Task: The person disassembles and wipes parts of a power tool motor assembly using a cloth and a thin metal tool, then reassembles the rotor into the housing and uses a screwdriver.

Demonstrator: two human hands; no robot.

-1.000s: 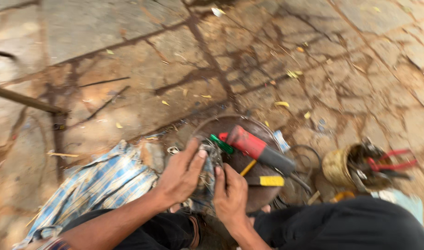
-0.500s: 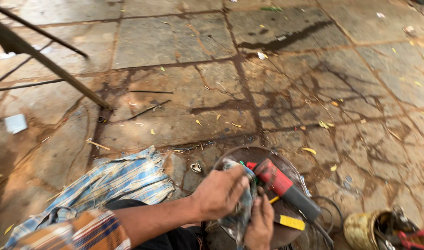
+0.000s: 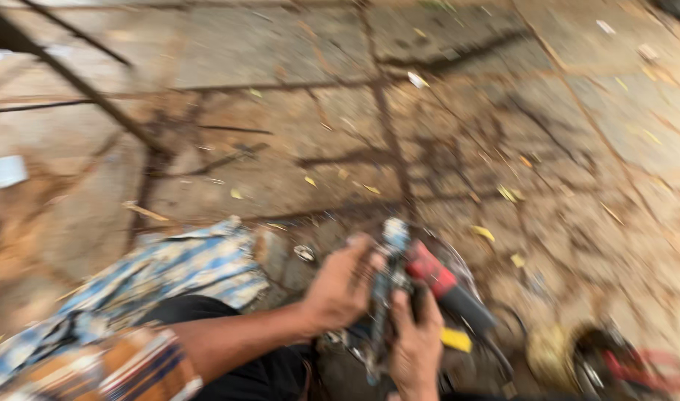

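Both hands, left and right, closed around a blurred grey metal part. Red-and-black grinder just right; checked cloth left, on stone floor.

Both of the person's hands meet low in the scene, near the bottom edge and a little right of centre. The left forearm comes in from the lower left, bare below a striped sleeve cuff, and runs rightward and slightly away to the wrist. The left hand is turned with its back up and to the left, fingers curled to the right and closed in a grasp. The right hand rises from the near edge, just right of and nearer than the left, its fingers pointing away and wrapped in a grip, knuckles facing up. The two hands are close together, nearly touching. Motion blur hides the fingertips.
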